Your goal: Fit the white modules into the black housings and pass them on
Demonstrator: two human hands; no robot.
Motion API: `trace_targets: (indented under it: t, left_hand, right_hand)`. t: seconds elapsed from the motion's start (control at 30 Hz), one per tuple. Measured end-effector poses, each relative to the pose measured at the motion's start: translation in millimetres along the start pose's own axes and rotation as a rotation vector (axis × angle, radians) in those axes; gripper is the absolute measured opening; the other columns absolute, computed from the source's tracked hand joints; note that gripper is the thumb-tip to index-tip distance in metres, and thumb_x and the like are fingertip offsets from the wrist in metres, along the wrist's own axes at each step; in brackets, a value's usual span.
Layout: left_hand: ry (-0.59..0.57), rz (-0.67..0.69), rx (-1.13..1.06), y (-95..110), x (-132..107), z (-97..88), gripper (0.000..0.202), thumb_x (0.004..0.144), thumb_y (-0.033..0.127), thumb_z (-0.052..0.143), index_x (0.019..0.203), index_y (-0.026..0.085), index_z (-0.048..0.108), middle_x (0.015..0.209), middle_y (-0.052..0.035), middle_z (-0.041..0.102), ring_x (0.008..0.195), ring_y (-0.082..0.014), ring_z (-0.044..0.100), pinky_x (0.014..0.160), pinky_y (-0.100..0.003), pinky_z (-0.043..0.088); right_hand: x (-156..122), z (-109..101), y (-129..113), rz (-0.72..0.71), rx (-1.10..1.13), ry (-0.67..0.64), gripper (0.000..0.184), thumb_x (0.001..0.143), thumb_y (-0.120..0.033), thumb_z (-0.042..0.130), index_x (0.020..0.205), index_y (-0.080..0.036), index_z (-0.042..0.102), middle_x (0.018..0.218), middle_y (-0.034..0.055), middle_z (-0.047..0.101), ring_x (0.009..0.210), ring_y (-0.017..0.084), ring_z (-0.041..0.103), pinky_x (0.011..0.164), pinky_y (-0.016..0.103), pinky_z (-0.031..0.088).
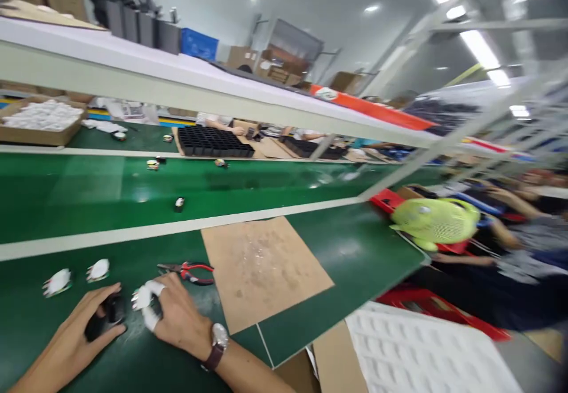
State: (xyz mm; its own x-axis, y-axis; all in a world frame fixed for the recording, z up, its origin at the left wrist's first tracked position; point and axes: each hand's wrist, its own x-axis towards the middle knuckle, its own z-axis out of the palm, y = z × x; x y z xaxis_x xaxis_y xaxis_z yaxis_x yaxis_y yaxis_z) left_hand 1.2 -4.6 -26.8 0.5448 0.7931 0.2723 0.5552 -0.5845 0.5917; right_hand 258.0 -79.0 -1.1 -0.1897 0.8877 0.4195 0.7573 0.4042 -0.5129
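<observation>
My left hand (pixel 73 337) is curled round a small black plastic housing (pixel 114 309), its thumb and fingers closed on the sides. Just to its right, my right hand (pixel 180 316), with white covers on two fingertips and a watch on the wrist, pinches a small white part (pixel 141 298) with what looks like a circuit board at its edge. Beyond the left hand lie two similar parts, one white piece (pixel 57 283) and another white piece (pixel 98 270). Red-handled pliers (pixel 190 271) rest on the green bench past my right hand.
A brown cardboard sheet (pixel 266 269) lies right of the pliers. Behind the bench runs a green conveyor belt (pixel 266 195) carrying several small parts. A lime-green fan (pixel 435 221) stands at the right, above a white moulded tray (pixel 417 351). Co-workers sit beyond.
</observation>
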Motion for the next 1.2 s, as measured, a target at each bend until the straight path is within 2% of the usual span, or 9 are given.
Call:
trace_targets:
  t: [0.07, 0.13, 0.23, 0.4, 0.57, 0.73, 1.0, 1.2]
  left_hand:
    - [-0.047, -0.014, -0.068, 6.4, -0.5, -3.1, 0.064, 0.092, 0.047, 0.071, 0.150, 0.034, 0.049, 0.136, -0.0061, 0.068, 0.106, -0.0248, 0.074, 0.096, -0.037, 0.062]
    - [-0.090, -0.029, -0.117, 12.9, -0.9, -6.5, 0.066, 0.095, 0.042, 0.071, 0.154, 0.032, 0.044, 0.142, -0.0078, 0.066, 0.123, -0.0266, 0.069, 0.108, -0.041, 0.056]
    - [-0.171, -0.087, -0.163, 19.0, -1.7, -11.2, 0.071, 0.097, 0.037, 0.069, 0.159, 0.034, 0.036, 0.147, -0.0081, 0.062, 0.134, -0.0269, 0.062, 0.115, -0.046, 0.050]
    - [-0.226, -0.148, -0.210, 26.5, -4.3, -14.8, 0.075, 0.098, 0.034, 0.069, 0.162, 0.035, 0.030, 0.148, -0.0070, 0.061, 0.137, -0.0283, 0.059, 0.114, -0.048, 0.051]
    - [-0.174, -0.127, -0.238, 29.6, -5.7, -12.6, 0.076, 0.097, 0.033, 0.071, 0.161, 0.036, 0.030, 0.145, -0.0077, 0.060, 0.134, -0.0280, 0.060, 0.114, -0.047, 0.051]
    - [-0.133, -0.133, -0.276, 31.6, -7.7, -8.8, 0.078, 0.098, 0.028, 0.068, 0.162, 0.035, 0.025, 0.141, -0.0083, 0.061, 0.128, -0.0275, 0.064, 0.110, -0.046, 0.055]
    - [-0.173, -0.077, -0.264, 33.9, -8.7, -12.3, 0.071, 0.103, 0.024, 0.059, 0.163, 0.034, 0.022, 0.150, -0.0077, 0.059, 0.139, -0.0269, 0.057, 0.118, -0.048, 0.049]
    - [-0.201, -0.025, -0.234, 36.2, -8.1, -15.5, 0.073, 0.104, 0.022, 0.057, 0.165, 0.034, 0.019, 0.150, -0.0075, 0.060, 0.141, -0.0268, 0.055, 0.117, -0.048, 0.049]
  right_hand:
    - [-2.4, -7.9, -5.9, -0.009, 0.083, 0.104, 0.032, 0.094, -0.012, 0.058, 0.123, -0.024, 0.059, 0.114, 0.0071, 0.067, 0.110, 0.023, 0.063, 0.100, 0.040, 0.054]
    - [-3.5, -14.5, -10.2, -0.031, 0.132, 0.149, 0.040, 0.096, -0.010, 0.055, 0.132, -0.025, 0.055, 0.120, 0.0091, 0.065, 0.114, 0.024, 0.062, 0.102, 0.045, 0.054]
    - [-2.2, -19.9, -14.9, -0.086, 0.151, 0.111, 0.050, 0.096, -0.008, 0.057, 0.142, -0.026, 0.051, 0.122, 0.0104, 0.063, 0.115, 0.025, 0.062, 0.100, 0.048, 0.055]
    - [2.9, -20.2, -28.1, -0.164, 0.092, 0.054, 0.054, 0.097, -0.009, 0.060, 0.148, -0.024, 0.047, 0.125, 0.0126, 0.063, 0.117, 0.028, 0.062, 0.099, 0.051, 0.057]
    - [10.0, -20.2, -33.3, -0.173, 0.062, 0.048, 0.059, 0.099, -0.010, 0.059, 0.153, -0.025, 0.042, 0.125, 0.0127, 0.065, 0.118, 0.028, 0.063, 0.101, 0.053, 0.058]
    - [10.7, -20.5, -29.9, -0.181, 0.063, 0.009, 0.053, 0.099, -0.009, 0.058, 0.149, -0.024, 0.046, 0.127, 0.0135, 0.065, 0.120, 0.029, 0.063, 0.102, 0.053, 0.057]
    - [7.9, -16.4, -25.7, -0.231, -0.007, 0.015, 0.053, 0.097, -0.007, 0.060, 0.146, -0.023, 0.049, 0.129, 0.0150, 0.065, 0.124, 0.032, 0.060, 0.100, 0.054, 0.058]
    - [9.7, -11.9, -24.7, -0.254, -0.024, 0.017, 0.047, 0.097, -0.009, 0.061, 0.140, -0.024, 0.052, 0.129, 0.0147, 0.065, 0.125, 0.032, 0.060, 0.098, 0.054, 0.059]
